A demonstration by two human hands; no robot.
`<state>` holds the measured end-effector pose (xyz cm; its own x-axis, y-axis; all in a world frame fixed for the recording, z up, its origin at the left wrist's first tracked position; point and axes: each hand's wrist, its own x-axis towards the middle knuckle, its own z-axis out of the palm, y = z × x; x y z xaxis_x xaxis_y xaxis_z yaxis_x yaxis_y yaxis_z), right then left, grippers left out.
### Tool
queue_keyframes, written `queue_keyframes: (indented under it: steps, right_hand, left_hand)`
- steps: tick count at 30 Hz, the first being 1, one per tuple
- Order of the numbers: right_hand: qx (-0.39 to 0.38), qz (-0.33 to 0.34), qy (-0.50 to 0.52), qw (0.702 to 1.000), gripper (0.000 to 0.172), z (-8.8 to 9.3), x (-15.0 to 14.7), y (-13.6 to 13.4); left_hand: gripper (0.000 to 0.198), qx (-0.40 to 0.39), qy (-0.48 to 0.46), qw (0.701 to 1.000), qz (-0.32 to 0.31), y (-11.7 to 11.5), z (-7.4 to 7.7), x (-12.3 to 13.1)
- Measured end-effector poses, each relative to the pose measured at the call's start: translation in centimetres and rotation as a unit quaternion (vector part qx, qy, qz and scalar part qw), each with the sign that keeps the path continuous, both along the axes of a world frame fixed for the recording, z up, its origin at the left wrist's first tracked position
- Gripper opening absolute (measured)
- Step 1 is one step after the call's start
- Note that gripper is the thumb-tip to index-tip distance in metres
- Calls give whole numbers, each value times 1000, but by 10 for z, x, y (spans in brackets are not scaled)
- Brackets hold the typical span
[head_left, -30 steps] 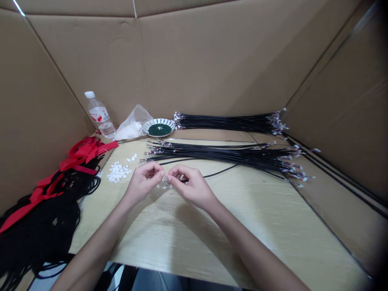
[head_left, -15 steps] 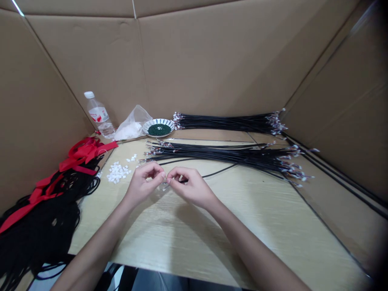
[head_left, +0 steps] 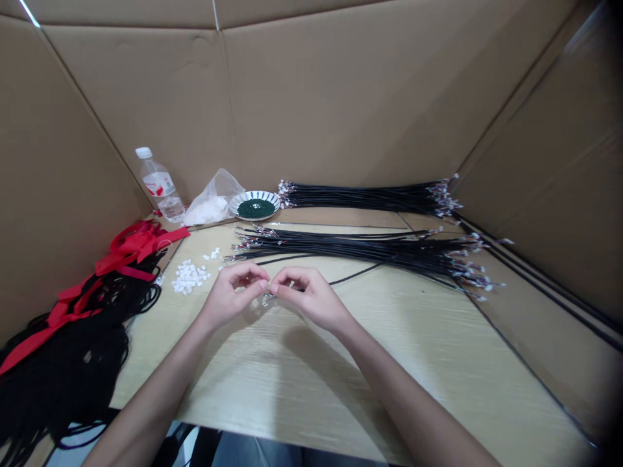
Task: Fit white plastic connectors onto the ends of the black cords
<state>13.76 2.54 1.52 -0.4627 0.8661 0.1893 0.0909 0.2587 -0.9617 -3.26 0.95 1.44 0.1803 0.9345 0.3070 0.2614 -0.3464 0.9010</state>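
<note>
Only live spot is the pinch at table centre, everything else just lying there. Left hand and right hand are close together, fingertips nearly meeting, both grips closed in a small pinch on what looks like a crimped silver-metal wire end. Fingers cover most of it, so can't confirm whether a connector is seated on it, or which hand carries the load. That end belongs to a thin black cable, which runs right from the hands across the pale wood-grain table, low and slack, and passes just in front of a long bundle of black cables with crimped ends. A second black cable bundle lies behind that one, along the far cardboard wall. Left of the hands, a loose heap of small white plastic connectors sits near the left hand, not touching it. Further back: a round blue-and-white patterned plate holding dark green beads, a clear plastic bag of white material and a clear water bottle with a red label. Far left: red ribbon over a tangled mass of black cord.
</note>
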Motion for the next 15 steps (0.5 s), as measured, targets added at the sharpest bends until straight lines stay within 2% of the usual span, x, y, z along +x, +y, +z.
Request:
queue_keyframes:
  steps: [5,11,15]
  right_hand:
    - [12,2,-30,999,12,-1,0,-1]
    - [81,-52,-78,992,4,-5,-3,-4]
    - [83,-67,-82,991,6,-4,-4,-4]
  left_hand:
    - [16,1,-4,1000,8,0,-2,1]
    - [17,-17,-30,999,26,2,-5,0]
    - [19,-28,-39,998,36,2,-5,0]
